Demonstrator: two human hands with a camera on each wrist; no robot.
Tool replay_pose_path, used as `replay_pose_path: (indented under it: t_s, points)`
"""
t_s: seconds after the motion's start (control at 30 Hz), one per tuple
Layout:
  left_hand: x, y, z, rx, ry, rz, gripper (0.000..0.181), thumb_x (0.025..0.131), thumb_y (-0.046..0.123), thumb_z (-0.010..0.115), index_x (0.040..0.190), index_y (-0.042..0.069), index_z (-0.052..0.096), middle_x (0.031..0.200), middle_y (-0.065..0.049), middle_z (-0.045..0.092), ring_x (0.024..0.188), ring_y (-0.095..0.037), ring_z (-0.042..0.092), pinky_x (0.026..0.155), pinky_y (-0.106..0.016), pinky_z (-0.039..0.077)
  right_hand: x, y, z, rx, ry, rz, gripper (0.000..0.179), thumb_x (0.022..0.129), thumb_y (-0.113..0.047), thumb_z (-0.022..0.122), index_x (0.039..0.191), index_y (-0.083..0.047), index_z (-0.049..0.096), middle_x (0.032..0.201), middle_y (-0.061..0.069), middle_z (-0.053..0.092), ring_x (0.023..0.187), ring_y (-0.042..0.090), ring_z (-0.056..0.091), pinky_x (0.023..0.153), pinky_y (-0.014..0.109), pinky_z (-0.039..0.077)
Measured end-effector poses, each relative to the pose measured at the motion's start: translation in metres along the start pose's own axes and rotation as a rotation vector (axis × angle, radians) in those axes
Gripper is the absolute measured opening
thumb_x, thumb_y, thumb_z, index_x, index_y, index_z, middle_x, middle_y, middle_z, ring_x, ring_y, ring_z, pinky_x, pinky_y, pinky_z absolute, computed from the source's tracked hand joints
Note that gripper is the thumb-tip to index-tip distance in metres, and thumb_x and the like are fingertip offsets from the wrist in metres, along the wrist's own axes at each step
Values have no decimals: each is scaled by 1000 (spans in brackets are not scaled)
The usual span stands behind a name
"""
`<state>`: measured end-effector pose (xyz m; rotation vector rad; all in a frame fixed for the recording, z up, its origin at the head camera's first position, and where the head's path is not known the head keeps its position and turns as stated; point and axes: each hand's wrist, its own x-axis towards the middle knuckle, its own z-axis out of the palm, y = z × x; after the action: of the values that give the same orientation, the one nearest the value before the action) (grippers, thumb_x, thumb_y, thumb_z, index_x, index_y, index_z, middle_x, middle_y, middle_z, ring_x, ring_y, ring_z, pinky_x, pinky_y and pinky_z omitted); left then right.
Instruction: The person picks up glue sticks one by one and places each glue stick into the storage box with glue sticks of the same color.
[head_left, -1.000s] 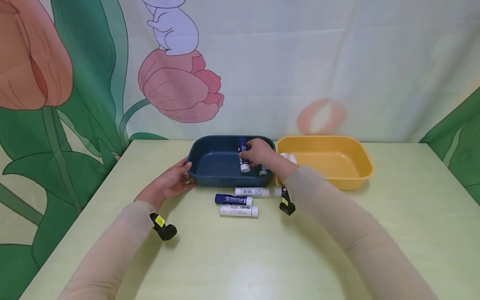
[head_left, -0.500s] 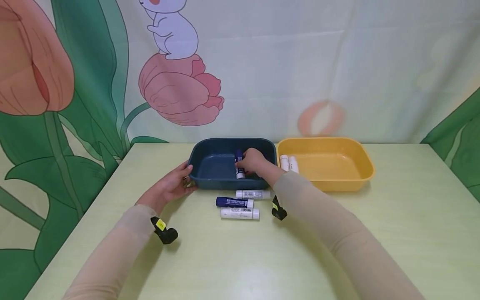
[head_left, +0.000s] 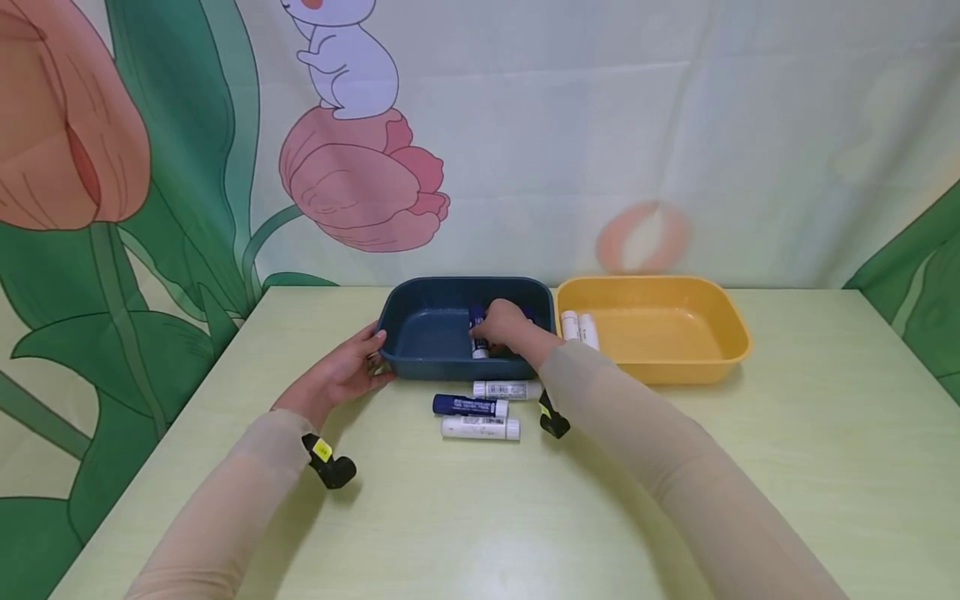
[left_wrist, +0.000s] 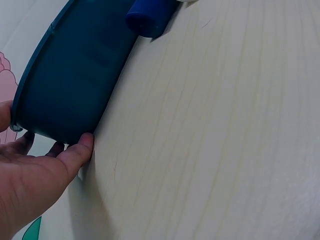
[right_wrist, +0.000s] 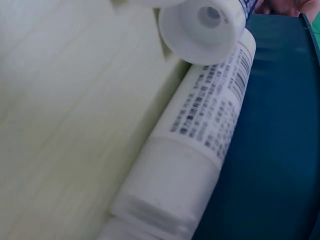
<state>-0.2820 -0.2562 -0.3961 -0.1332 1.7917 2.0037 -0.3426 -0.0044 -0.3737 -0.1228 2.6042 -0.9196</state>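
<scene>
My left hand (head_left: 341,372) grips the left end of the dark blue plastic basket (head_left: 420,364), thumb at the rim. In the left wrist view the left hand (left_wrist: 40,182) has its fingertips under the basket's end wall (left_wrist: 65,100). Inside the basket, toward its right side, my right hand (head_left: 512,327) holds a dark blue glue stick (head_left: 478,335) with its white end toward me. Another dark blue glue stick (head_left: 528,314) shows partly behind that hand. The right fingertips are largely hidden in the head view and out of sight in the right wrist view.
In front of the basket lie a white glue stick (head_left: 506,390), a dark blue glue stick (head_left: 468,406) and another white one (head_left: 480,428). A yellow basket (head_left: 660,372) stands against the blue one's right side, with two white glue sticks (head_left: 579,327) at its left.
My right hand has lowered the dark blue glue stick into the basket, moving slightly left and toward me. It has barely moved over the last half second. My left hand stays on the basket.
</scene>
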Motion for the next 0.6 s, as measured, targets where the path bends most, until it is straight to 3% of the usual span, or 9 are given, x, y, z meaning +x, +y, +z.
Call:
replay_pose_path:
  t_s: [0.07,0.13,0.2,0.3,0.37,0.43,0.53,0.57,0.6]
  points:
    - [0,0,0,-4,-6,0,68,111,35,36,166,23,-3,151,-8,32,149,-21,21,131,-55,15,0,-1,1,-9,12,13,28,100,-25,68,82,-2,67,60,0,55,57,12,57,108,40,52]
    - [1,0,1,-6,-8,0,67,111,34,34,166,23,-4,162,-14,22,154,-25,14,131,-56,15,1,-2,2,-22,22,22,35,99,-26,69,71,-6,61,56,0,54,56,12,56,123,49,37]
    - [1,0,1,-10,-9,-1,66,112,32,33,166,23,-5,169,-17,9,158,-28,7,131,-56,14,1,-3,2,-30,18,24,42,99,-26,69,63,-9,55,53,-1,51,55,12,55,127,53,30]
    - [1,0,2,-15,-7,-2,65,112,31,31,166,23,-5,172,-18,1,160,-30,3,131,-56,13,3,-4,4,-6,-7,24,40,99,-28,69,65,-9,57,56,0,55,56,12,59,123,50,38]
    - [1,0,2,-17,-2,-7,64,112,30,30,166,23,-5,172,-18,0,159,-30,3,131,-56,13,3,-5,4,22,-30,31,34,99,-31,69,78,-5,66,69,4,66,64,15,67,119,48,43]
    - [2,0,2,-17,-2,-9,63,113,30,30,166,23,-4,172,-17,0,159,-30,3,131,-56,13,2,-6,2,66,-43,39,33,100,-34,68,103,-1,70,91,10,74,79,20,73,113,44,50]
    - [2,-1,3,-17,-9,-6,63,113,30,29,166,23,-5,172,-17,0,159,-30,3,131,-56,13,-8,-7,-8,160,-62,16,53,102,-35,64,140,1,57,128,16,69,104,26,73,101,39,59]
    - [2,0,3,-15,-13,-3,63,113,30,29,165,23,-5,172,-18,1,160,-30,3,131,-56,13,-13,-7,-13,187,-62,-18,56,103,-32,62,146,2,50,136,19,64,106,27,72,90,35,63]
    - [2,0,3,-13,-15,1,64,113,30,29,166,22,-5,172,-18,2,159,-30,4,131,-56,13,-19,-6,-19,200,-61,-43,59,104,-32,60,151,1,45,142,19,61,109,28,72,89,34,63]
